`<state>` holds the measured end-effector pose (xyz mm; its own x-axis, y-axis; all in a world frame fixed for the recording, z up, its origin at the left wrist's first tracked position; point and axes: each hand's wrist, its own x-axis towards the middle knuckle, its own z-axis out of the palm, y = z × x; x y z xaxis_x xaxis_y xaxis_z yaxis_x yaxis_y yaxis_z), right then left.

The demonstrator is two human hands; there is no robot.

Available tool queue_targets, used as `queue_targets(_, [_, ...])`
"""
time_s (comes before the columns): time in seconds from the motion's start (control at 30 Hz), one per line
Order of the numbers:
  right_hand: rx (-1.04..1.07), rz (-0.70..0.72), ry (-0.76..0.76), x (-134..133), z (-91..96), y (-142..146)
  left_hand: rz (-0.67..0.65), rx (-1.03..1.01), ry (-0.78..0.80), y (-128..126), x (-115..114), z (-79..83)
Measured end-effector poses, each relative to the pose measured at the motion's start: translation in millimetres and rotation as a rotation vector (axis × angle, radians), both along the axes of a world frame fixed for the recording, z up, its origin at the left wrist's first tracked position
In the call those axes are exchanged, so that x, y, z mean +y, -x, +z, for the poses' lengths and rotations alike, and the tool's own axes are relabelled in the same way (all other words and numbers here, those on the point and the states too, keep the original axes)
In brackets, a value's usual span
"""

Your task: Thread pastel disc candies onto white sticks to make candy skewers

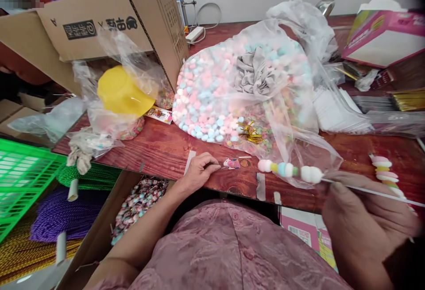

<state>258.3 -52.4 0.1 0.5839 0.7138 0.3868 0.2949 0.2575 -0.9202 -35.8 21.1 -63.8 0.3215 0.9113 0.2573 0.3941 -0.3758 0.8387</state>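
My right hand (361, 219) is closed round a thin white stick (365, 189) at the lower right. Several pastel marshmallows (288, 170) are threaded on the stick's left end, which hovers over the table's front edge. My left hand (199, 170) rests on the red wooden table (159, 148) near its edge, fingers pinched on a small thin thing I cannot make out. Just right of those fingers lies a small pink sticker (231, 163). A big clear bag of pink, blue and white marshmallows (212, 95) lies behind both hands. A second filled skewer (385, 175) lies at the right.
A cardboard box (109, 20) stands at the back left, with a yellow bowl in plastic (122, 93) before it. Gold twist ties (250, 133) lie on the bag. A green crate (23, 179) and cord spools (63, 214) sit left below; a pink box (385, 37) back right.
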Motion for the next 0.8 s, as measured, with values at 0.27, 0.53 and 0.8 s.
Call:
queue_targets(0.27, [0.228,0.155,-0.062,12,-12.6,33,-0.023,-0.079,0.026,0,1,-2.6])
queue_targets(0.53, [0.207,0.118,-0.052,14,-31.0,33,-0.046,-0.098,0.048,-1,-1,-2.2])
queue_targets(0.8, [0.148,0.105,-0.069,5,-41.8,41,-0.023,-0.135,0.105,-4,-2,0.4])
